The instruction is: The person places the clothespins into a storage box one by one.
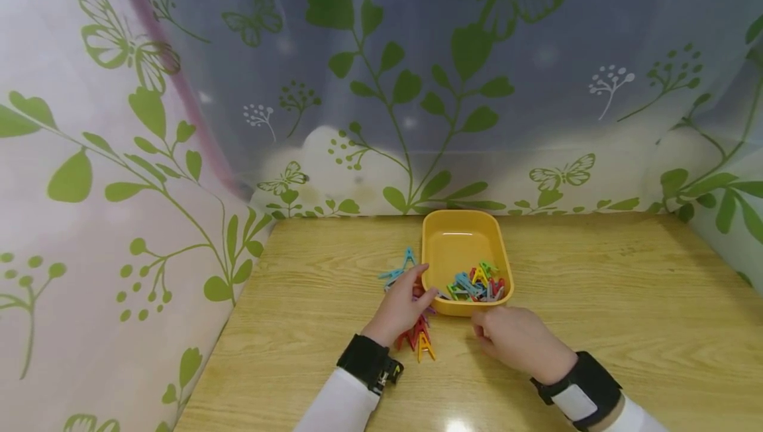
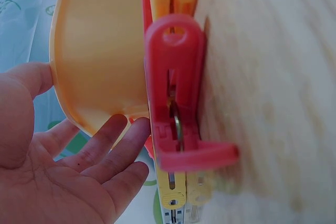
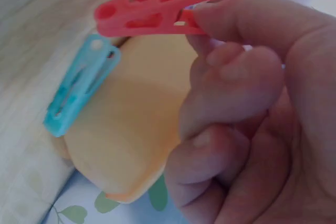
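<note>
A yellow tray (image 1: 465,254) holds several small plastic clothespins (image 1: 477,283) of mixed colours heaped at its near end. At the tray's near left corner is my left hand (image 1: 401,309), its thumb touching the rim and its fingers (image 2: 116,135) loosely extended beside the wall. My right hand (image 1: 515,339) is just in front of the near right corner, fingers curled. In the right wrist view, its thumb and finger pinch a red clothespin (image 3: 152,9); the head view hides that clothespin. A light blue clothespin (image 3: 81,85) appears beside the tray there.
On the wooden table (image 1: 620,313), loose clothespins lie left of the tray: blue ones (image 1: 408,258) farther back, a yellow one (image 1: 425,346) at the near end. A red clothespin (image 2: 176,77) shows close up beside my left hand. A leaf-printed curtain (image 1: 405,120) encloses the table.
</note>
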The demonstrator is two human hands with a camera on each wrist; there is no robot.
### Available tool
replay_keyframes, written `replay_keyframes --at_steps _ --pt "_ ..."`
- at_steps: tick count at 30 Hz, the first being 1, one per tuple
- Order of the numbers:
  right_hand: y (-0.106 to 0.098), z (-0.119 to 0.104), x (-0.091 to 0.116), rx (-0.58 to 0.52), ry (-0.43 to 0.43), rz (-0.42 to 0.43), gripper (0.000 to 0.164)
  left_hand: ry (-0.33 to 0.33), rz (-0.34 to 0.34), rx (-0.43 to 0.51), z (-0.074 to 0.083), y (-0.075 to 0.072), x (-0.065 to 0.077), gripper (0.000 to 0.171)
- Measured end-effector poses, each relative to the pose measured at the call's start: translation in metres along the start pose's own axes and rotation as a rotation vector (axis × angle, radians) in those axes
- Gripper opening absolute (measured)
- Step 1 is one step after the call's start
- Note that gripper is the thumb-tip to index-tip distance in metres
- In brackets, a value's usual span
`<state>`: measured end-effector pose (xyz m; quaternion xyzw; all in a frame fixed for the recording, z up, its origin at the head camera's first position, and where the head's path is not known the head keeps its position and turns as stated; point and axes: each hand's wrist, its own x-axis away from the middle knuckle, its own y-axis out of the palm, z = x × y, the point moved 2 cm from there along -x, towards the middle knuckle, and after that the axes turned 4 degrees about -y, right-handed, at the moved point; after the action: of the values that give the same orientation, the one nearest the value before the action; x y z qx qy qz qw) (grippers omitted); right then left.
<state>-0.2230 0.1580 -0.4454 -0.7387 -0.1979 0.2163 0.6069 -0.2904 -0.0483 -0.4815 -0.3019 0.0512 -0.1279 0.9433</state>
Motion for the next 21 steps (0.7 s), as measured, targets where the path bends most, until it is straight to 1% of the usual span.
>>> replay_keyframes --at_steps 4,7,10,12,15,17,19,21 --pt "-0.012 -0.003 0.001 -0.044 -0.031 0.048 0.018 0.000 0.002 -0.004 0.000 0.000 0.000 0.057" --pt "-0.022 -0.003 0.002 -0.068 -0.055 0.116 0.015 0.000 -0.003 0.003 0.001 0.000 0.000 0.057" --pt "-0.030 0.001 0.002 -0.097 -0.051 0.208 0.012 -0.005 -0.005 0.005 0.001 0.000 0.001 0.057" --pt "-0.034 0.005 0.001 -0.106 -0.040 0.289 0.011 -0.006 -0.004 0.005 0.001 0.000 0.001 0.057" --pt "-0.036 0.015 -0.002 -0.102 -0.026 0.406 0.009 -0.005 -0.005 0.004 0.000 0.001 0.001 0.057" --pt "-0.037 0.023 -0.005 -0.087 -0.017 0.464 0.010 -0.003 -0.006 0.008 0.000 0.001 0.001 0.057" --pt "-0.035 0.032 -0.008 -0.081 -0.002 0.484 0.009 -0.004 -0.008 0.014 0.000 0.001 0.001 0.057" --pt "-0.033 0.040 -0.012 -0.082 0.020 0.474 0.009 -0.004 -0.008 0.018 0.000 0.000 0.001 0.057"
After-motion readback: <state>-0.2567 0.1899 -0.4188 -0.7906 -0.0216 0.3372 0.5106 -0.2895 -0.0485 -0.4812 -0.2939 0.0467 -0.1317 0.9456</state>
